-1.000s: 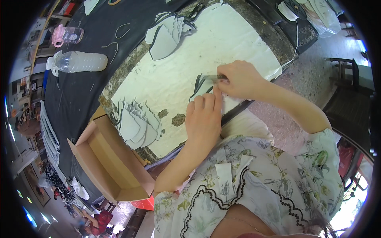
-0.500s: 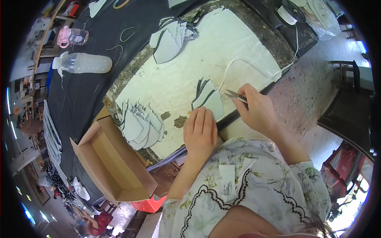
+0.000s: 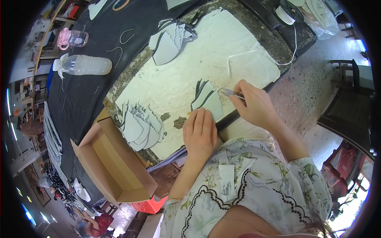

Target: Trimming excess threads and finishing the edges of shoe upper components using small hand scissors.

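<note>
My left hand lies at the near edge of the work board, its extended fingers resting flat on a pale, fan-shaped cut piece with dark edging strips. In my right hand are small pointed snips, their tips beside the piece's right edge. A thin white tape curves over the board beyond the snips. Its other end runs over the right side to a spool. Overlapping pale pieces with dark edges form one stack at the board's left and another stack at its far side.
An open cardboard box stands at the near left, above a red container. On the dark cloth are a plastic bottle, a pink-lidded jar and loose cord pieces. A dark chair is off to the right.
My right hand has shifted slightly left with the snips, bringing the tips nearer the piece. The tape's loose end has moved away from the piece. My left hand is unmoved.
</note>
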Available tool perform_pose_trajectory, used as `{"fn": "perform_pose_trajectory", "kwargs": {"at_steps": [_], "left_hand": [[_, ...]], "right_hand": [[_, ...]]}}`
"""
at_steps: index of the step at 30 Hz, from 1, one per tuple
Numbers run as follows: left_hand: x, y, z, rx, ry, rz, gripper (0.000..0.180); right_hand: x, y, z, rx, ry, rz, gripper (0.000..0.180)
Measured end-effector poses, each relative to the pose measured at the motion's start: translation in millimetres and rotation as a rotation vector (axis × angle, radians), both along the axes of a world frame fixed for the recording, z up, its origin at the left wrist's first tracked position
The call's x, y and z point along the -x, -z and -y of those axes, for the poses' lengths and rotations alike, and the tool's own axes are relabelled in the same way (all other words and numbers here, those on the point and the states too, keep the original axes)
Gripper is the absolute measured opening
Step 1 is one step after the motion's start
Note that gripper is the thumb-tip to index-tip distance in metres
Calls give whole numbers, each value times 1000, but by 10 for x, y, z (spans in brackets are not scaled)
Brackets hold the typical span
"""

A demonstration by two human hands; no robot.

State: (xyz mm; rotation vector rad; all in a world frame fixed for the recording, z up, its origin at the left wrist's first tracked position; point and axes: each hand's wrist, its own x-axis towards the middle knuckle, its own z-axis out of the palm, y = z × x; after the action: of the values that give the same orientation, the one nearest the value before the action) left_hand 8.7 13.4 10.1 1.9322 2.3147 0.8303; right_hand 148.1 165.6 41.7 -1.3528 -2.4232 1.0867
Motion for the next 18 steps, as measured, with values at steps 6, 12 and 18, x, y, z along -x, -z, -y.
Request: {"fn": "perform_pose_trajectory", "kwargs": {"at_steps": [6, 12, 18], "left_hand": [[-14, -9, -49, 12, 26, 9, 36], [75, -51, -123, -14, -28, 120, 43], [237, -241, -383, 201, -39, 279, 36]], "right_hand": [[114, 147, -61, -69, -21, -144, 17], [49, 69, -164, -2, 163, -273, 18], [249, 168, -799, -325, -280, -124, 32]]}}
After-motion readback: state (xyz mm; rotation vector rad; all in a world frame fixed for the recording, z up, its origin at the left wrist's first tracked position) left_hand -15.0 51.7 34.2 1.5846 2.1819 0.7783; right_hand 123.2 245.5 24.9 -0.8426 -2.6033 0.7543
